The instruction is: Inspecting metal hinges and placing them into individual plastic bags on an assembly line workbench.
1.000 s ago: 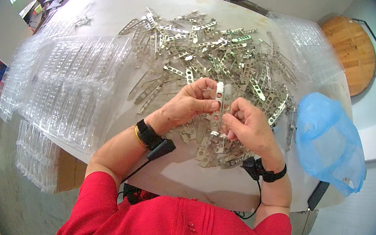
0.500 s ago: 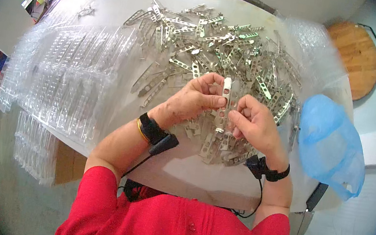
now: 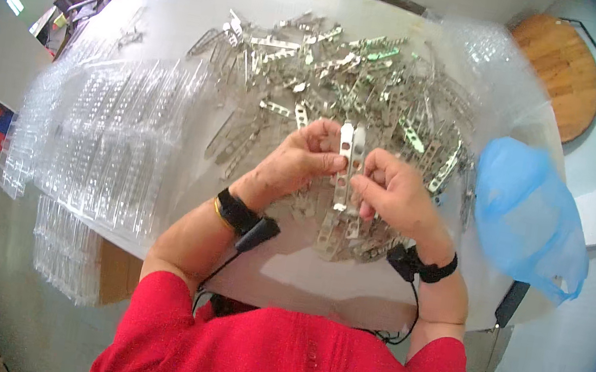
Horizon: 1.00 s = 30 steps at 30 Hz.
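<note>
My left hand (image 3: 302,160) is closed, thumb and fingers pinching a narrow metal strip (image 3: 345,151) with round holes along it. The strip stands nearly upright in the picture, its shiny end pointing away from me. Right beside it is a second, similar strip (image 3: 360,143), pinched by my closed right hand (image 3: 390,188). The two strips lie side by side, close together; whether they touch I cannot tell. Under and beyond both hands spreads a loose heap of the same perforated metal strips (image 3: 362,65) on the white table (image 3: 225,264).
Clear plastic trays (image 3: 117,136) with long moulded slots cover the table's left side. More trays (image 3: 65,251) sit lower, next to a cardboard box (image 3: 117,271). A blue plastic bag (image 3: 525,216) hangs at the right edge. Clear plastic wrap (image 3: 493,69) lies at the far right.
Both hands and the strips have shifted slightly left in the picture. The second strip shows more plainly beside the first. The whole view has tilted a little.
</note>
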{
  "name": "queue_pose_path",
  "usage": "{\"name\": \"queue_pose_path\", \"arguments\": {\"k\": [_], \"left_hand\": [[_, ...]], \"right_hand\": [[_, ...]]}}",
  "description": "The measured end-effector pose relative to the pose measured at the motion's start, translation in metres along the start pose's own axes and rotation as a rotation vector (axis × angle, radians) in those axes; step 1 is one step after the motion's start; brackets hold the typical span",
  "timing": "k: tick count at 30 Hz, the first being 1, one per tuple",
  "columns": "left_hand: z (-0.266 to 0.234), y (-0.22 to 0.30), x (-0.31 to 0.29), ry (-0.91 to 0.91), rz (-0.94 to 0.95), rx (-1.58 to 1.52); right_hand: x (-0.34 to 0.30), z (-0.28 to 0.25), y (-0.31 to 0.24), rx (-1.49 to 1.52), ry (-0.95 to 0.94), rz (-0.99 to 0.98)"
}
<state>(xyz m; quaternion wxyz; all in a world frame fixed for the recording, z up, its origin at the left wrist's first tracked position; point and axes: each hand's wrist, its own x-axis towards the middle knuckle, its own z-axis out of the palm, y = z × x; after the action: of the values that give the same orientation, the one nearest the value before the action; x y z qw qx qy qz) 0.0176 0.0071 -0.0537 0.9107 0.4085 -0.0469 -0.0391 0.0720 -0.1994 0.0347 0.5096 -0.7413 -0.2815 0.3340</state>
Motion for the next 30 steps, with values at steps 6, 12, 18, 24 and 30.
{"name": "queue_pose_path", "arguments": {"k": [6,12,18,24,30], "left_hand": [[0.003,0.000,-0.002,-0.060,0.017,-0.008],[0.002,0.003,0.001,-0.021,-0.001,-0.036],[-0.008,-0.001,0.003,-0.080,0.012,-0.040],[-0.003,0.003,0.003,-0.089,-0.003,-0.027],[-0.005,-0.005,0.004,-0.024,0.004,-0.090]], "right_hand": [[-0.005,-0.001,-0.004,0.013,-0.012,0.034],[0.002,-0.001,-0.004,-0.033,0.000,0.037],[0.004,-0.002,-0.002,-0.041,-0.007,0.048],[0.003,-0.001,-0.002,0.007,-0.006,0.027],[0.004,-0.002,-0.001,-0.012,0.006,-0.007]]}}
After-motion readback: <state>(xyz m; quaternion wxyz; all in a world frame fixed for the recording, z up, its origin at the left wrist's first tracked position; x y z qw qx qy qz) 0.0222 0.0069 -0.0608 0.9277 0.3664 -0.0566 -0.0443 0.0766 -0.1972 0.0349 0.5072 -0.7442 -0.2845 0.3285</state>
